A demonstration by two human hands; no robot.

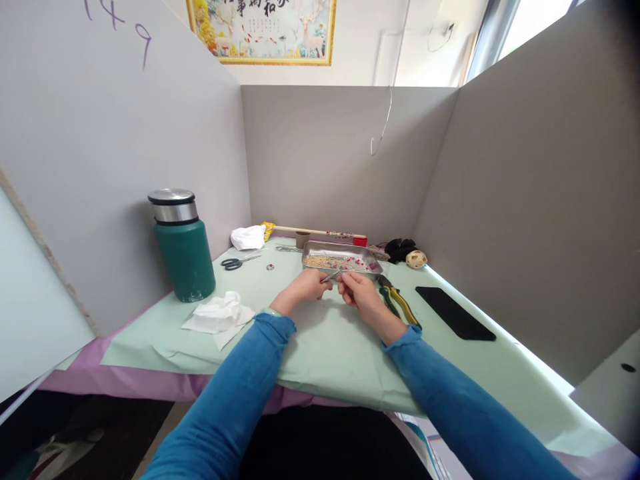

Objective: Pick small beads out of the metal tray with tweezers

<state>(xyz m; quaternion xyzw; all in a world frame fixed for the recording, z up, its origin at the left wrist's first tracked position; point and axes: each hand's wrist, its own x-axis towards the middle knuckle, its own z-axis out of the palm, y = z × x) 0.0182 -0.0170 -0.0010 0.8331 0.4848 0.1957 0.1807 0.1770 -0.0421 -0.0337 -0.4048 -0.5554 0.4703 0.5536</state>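
Note:
My left hand [307, 285] and my right hand [361, 293] meet over the front edge of a metal tray [340, 249]. Between the left fingertips is a thin grey metal piece [331, 276], pointing toward the right hand; its kind is too small to tell. The right fingers are pinched together at its far end, and what they hold is hidden. Tan beads [320, 261] and red and white beads [361, 264] lie in the tray. Just right of my right hand are pliers [397, 301] with green and yellow handles.
At left stand a green bottle [184, 260], crumpled tissue [223, 315], scissors [234, 263] and a small beaded ring [270, 267]. Behind the tray lies a wooden stick [303, 231]. A black flat phone-like slab [455, 312] and a patterned ball [417, 259] are at right. Grey partitions [325, 153] enclose the table.

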